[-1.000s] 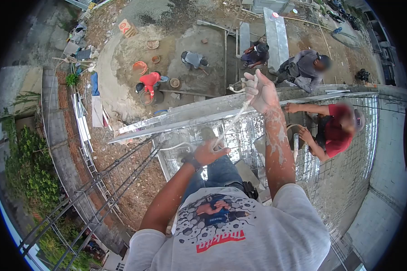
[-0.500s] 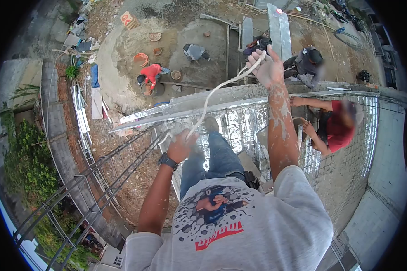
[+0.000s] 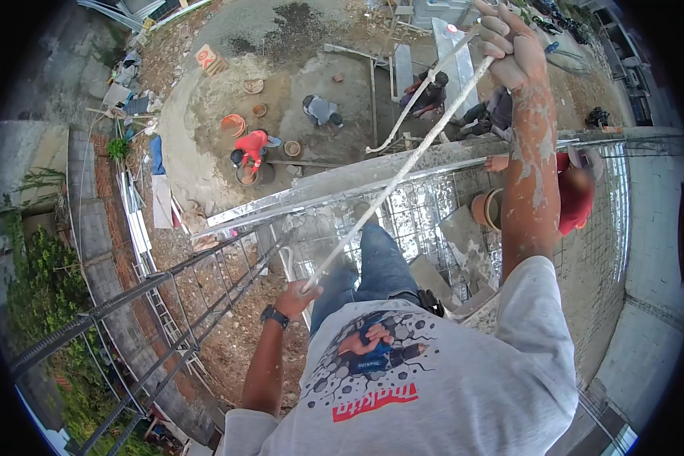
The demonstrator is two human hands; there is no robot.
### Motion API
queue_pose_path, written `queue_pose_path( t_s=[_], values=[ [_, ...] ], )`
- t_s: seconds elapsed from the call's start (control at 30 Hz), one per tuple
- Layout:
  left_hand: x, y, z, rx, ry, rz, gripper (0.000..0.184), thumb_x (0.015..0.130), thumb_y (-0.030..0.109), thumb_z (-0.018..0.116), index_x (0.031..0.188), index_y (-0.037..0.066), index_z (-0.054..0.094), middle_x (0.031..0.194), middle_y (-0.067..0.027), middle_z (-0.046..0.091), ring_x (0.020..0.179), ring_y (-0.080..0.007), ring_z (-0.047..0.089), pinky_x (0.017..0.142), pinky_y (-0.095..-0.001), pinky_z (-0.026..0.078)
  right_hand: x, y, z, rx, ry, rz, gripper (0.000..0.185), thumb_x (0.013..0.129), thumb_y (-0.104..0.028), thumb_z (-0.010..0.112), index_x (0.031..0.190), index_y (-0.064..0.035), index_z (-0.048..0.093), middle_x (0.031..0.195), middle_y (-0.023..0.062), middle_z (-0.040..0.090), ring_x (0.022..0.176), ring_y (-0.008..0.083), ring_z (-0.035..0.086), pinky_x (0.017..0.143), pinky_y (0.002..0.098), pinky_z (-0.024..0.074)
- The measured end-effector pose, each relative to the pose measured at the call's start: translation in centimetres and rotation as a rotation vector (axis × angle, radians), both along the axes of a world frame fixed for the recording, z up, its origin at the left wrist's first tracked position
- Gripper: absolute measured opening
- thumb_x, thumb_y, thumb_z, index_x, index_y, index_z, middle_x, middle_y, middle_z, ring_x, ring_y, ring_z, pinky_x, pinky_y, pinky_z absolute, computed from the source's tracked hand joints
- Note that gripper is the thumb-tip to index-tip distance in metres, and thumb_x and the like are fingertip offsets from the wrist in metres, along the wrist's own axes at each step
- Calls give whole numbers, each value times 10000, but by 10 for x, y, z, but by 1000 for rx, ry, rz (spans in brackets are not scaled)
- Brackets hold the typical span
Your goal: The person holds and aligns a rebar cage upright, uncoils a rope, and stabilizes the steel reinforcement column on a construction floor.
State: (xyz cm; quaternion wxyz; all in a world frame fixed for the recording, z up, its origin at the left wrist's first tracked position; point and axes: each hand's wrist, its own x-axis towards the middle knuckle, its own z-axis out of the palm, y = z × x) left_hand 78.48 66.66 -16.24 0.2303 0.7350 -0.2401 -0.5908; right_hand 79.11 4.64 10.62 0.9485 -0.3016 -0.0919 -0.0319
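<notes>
A white rope [image 3: 407, 168] runs slanting across the middle of the view, pulled straight between the person's two hands. The left hand [image 3: 298, 298], down near 7 o'clock, is closed around the low end of the straight part, and a dark watch [image 3: 274, 315] sits on that wrist. The right hand [image 3: 514, 50] is up high, between 1 and 2 o'clock, with its fingers bent around the rope. From there a loose end droops back toward 12 o'clock. Gray splashes mark the right arm. Near 3 o'clock, just beside that arm, is a brown bucket [image 3: 488, 210], and another person in a red shirt [image 3: 576, 199] is partly hidden behind the arm. Long metal bars [image 3: 49, 344] stick out toward 8 o'clock. Far below, near half past 10, a worker in red [image 3: 252, 143] bends over a tub.
</notes>
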Motion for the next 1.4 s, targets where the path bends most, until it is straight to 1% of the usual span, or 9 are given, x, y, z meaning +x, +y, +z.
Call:
queue_pose_path(
  t_s=[0.1, 0.2, 0.3, 0.33, 0.43, 0.6, 0.77, 0.97, 1.4],
  values=[
    [-25, 135, -46, 568, -182, -2, 934, 755, 695, 563, 1292, -51, 400, 793, -81, 702, 890, -233, 666, 796, -349, 513, 3, -31, 43, -85, 49, -233, 419, 948, -318, 506, 1166, 37, 465, 858, 64, 579, 695, 159, 583, 697, 311, 530],
    [-42, 252, -92, 667, 169, 77, 734, 824, 626, 527, 1170, -20, 494, 801, -91, 704, 728, -210, 685, 712, -338, 536, 5, -53, 64, -173, 118, -425, 398, 947, -312, 510, 1148, 29, 474, 856, 65, 581, 700, 163, 587, 699, 312, 534],
    [-51, 205, -59, 680, -46, 308, 684, 841, 601, 522, 1170, 2, 502, 841, -112, 699, 767, -231, 681, 712, -363, 537, 14, -81, 58, -239, 213, -548, 377, 945, -306, 513, 1129, 21, 483, 854, 66, 583, 705, 167, 592, 701, 312, 538],
    [-63, 245, -155, 643, -132, 295, 575, 889, 554, 470, 1250, 106, 481, 985, -173, 665, 815, -298, 669, 723, -396, 538, 18, -100, 45, -251, 246, -569, 370, 945, -304, 515, 1123, 18, 486, 853, 66, 583, 706, 168, 594, 701, 312, 539],
    [-26, 89, -119, 385, -383, -63, 453, 956, 479, 350, 1375, 308, 373, 1189, -291, 526, 951, -425, 604, 791, -483, 503, 37, -140, -3, -273, 361, -604, 349, 943, -298, 519, 1105, 11, 495, 851, 67, 585, 711, 172, 599, 703, 313, 543],
    [12, -159, -67, 55, -483, 387, 603, 874, 535, 514, 1186, 20, 554, 1081, -290, 582, 1096, -391, 535, 944, -416, 400, 42, -203, -66, -279, 483, -589, 315, 940, -288, 525, 1074, -3, 510, 848, 69, 588, 719, 178, 607, 705, 313, 549],
    [19, -342, 14, -216, -391, 349, 540, 916, 487, 486, 1054, -23, 602, 794, -122, 615, 718, -275, 576, 693, -354, 467, 31, -267, -85, -326, 544, -577, 286, 936, -283, 535, 1046, -19, 522, 849, 71, 592, 741, 191, 618, 718, 321, 558],
    [-3, -434, 27, -373, 269, 699, 337, 975, 340, 450, 1062, 55, 608, 604, 56, 434, 491, -23, 345, 439, -189, 257, 29, -322, -80, -381, 571, -435, 327, 935, -304, 535, 1107, -31, 484, 907, 81, 590, 833, 220, 626, 754, 351, 564],
    [-31, -505, 66, -344, 428, 545, 329, 933, 253, 549, 1191, 48, 566, 685, 22, 510, 506, -32, 423, 457, -194, 336, 23, -421, -149, -283, 673, -825, 214, 934, -187, 535, 1038, 0, 519, 825, 57, 591, 716, 176, 613, 651, 301, 549]
  ],
)
